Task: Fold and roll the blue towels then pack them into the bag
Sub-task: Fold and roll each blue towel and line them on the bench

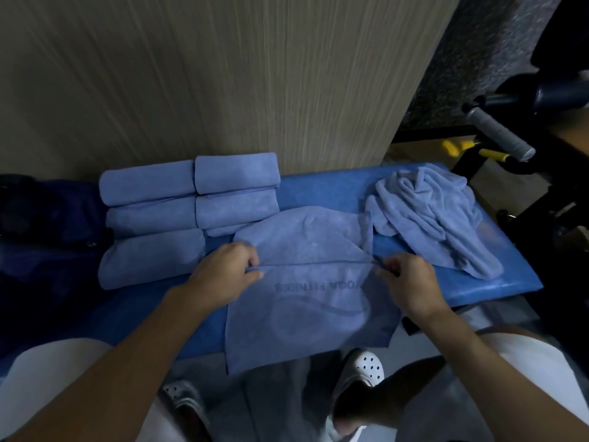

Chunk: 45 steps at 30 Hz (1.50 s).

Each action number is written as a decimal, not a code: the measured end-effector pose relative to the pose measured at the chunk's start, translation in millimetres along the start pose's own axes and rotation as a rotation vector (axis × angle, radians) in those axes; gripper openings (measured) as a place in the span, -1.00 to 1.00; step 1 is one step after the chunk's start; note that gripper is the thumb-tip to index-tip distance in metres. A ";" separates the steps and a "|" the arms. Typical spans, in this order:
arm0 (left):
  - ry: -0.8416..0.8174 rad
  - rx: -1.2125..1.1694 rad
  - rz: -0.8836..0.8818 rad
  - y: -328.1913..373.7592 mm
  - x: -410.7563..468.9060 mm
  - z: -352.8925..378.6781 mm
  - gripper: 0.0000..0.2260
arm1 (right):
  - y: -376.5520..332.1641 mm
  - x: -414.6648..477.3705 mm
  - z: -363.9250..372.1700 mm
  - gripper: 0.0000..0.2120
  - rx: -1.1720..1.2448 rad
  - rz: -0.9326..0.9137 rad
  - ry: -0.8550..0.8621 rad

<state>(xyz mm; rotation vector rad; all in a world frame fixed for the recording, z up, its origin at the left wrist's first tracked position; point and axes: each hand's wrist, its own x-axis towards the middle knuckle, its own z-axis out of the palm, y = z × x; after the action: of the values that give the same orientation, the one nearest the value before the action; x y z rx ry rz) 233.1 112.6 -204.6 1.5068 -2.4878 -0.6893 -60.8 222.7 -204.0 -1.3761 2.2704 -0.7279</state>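
Blue towel (306,314): flat, hanging over the tabletop's (478,282) near edge.
Left hand (226,272): grip pinching the fold's left end.
Right hand (409,279): grip pinching its right end.
Fold: runs left-right.

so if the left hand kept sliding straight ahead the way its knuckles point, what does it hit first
Probably the rolled towels stacked against the wood panel. The left hand pinches the fold edge of the spread towel and points up and slightly right toward them. Depth is hard to judge.
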 end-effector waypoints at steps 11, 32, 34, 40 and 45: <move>0.339 -0.266 0.030 16.2 -14.0 -25.9 -0.84 | -21.6 -7.9 -30.6 -0.70 0.257 -0.046 0.156; 0.445 -0.141 -0.019 -10.1 49.8 -23.3 -0.87 | -38.5 95.7 14.5 -0.86 -0.508 -0.220 0.085; 0.447 -0.148 -0.003 -11.7 49.8 -23.3 -0.87 | -36.8 98.2 16.1 -0.90 -0.590 -0.208 0.050; 0.448 -0.167 0.009 -11.1 48.6 -21.1 -0.87 | -37.6 91.6 12.0 -0.87 -0.356 -0.325 0.209; 0.398 -0.186 0.001 -7.0 44.9 -16.3 -0.91 | -41.3 60.1 -11.1 -0.84 0.210 -0.282 0.053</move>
<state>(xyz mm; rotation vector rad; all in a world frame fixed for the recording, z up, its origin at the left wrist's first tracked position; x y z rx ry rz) 222.9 65.9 -198.1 1.4139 -2.0701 -0.5402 -65.1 155.7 -173.5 -1.6049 1.9901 -1.0714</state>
